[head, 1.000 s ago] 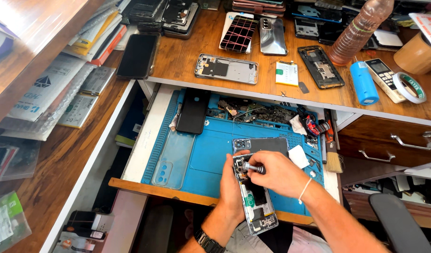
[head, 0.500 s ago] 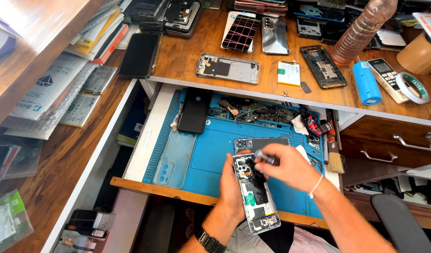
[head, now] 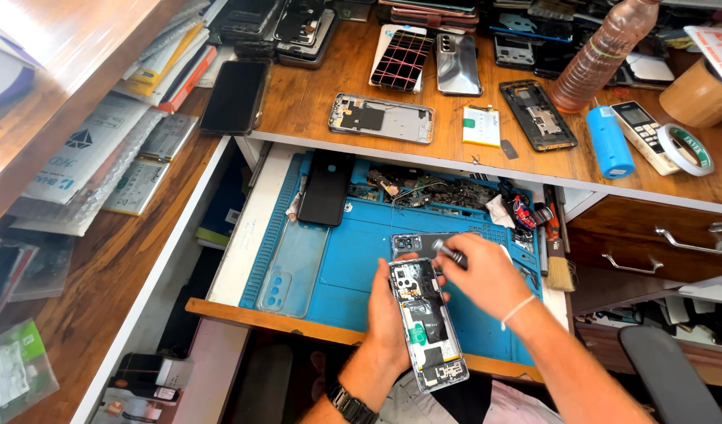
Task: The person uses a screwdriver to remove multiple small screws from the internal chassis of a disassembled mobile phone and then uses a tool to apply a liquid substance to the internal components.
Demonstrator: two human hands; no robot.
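Observation:
An opened phone (head: 425, 322) with its back cover off shows its circuit boards and lies tilted over the front of a blue work mat (head: 353, 259). My left hand (head: 388, 314) grips it from the left side. My right hand (head: 486, 275) holds a small screwdriver (head: 449, 254) whose tip points down at the phone's upper part near the camera. A grey back cover (head: 422, 243) lies on the mat just behind the phone.
A black phone (head: 327, 187) lies on the mat's left. Loose parts and wires (head: 424, 188) fill the tray's back, with a brush (head: 559, 263) at right. The wooden desk (head: 314, 94) holds a phone frame (head: 381, 118), a plastic bottle (head: 604, 51), a blue cylinder (head: 609, 141) and tape (head: 685, 149).
My right hand with the screwdriver has shifted slightly up and right over the phone's top. The left hand keeps holding the phone in place.

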